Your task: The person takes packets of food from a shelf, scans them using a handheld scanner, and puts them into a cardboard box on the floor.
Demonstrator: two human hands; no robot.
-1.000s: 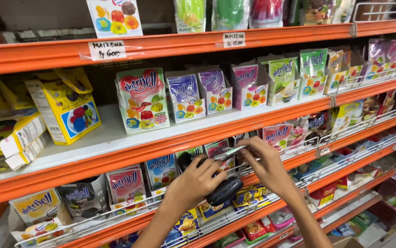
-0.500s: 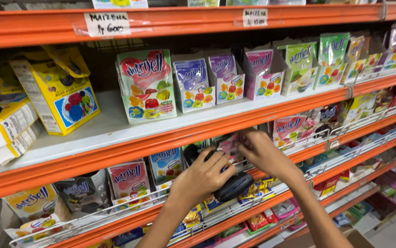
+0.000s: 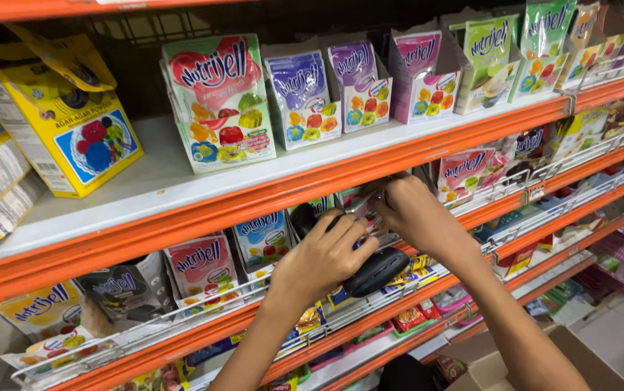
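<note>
Head view is looking at a rack of orange shelves (image 3: pixel 182 217), the largest thing here, running from lower left up to upper right in 3 visible tiers. On the white top board a yellow carton (image 3: pixel 58 130) is standing at the left, with a row of open display boxes of pink, purple and green sachets (image 3: pixel 218 101) leaning back beside it. The middle tier is holding more sachet boxes (image 3: pixel 203 264) behind a wire front rail (image 3: pixel 182 318). A brown cardboard box (image 3: pixel 515 362) is sitting on the floor at the lower right.

Both forearms are reaching up from the bottom edge to the middle tier. The left hand (image 3: pixel 319 257) is clenching around a black handheld scanner (image 3: pixel 373 269); the fingers are wrapping over its top and the rounded dark end is sticking out to the right of the palm. Its long axis is lying nearly level, tilting slightly upward toward the left, with the far end pointing into the shelf at the sachets. The scanner is hanging just in front of the wire rail, between the 2 hands.

The right hand (image 3: pixel 417 217) is pinching a small pink sachet (image 3: pixel 363 203) at the shelf edge, fingers curling around it, just above the scanner.
</note>
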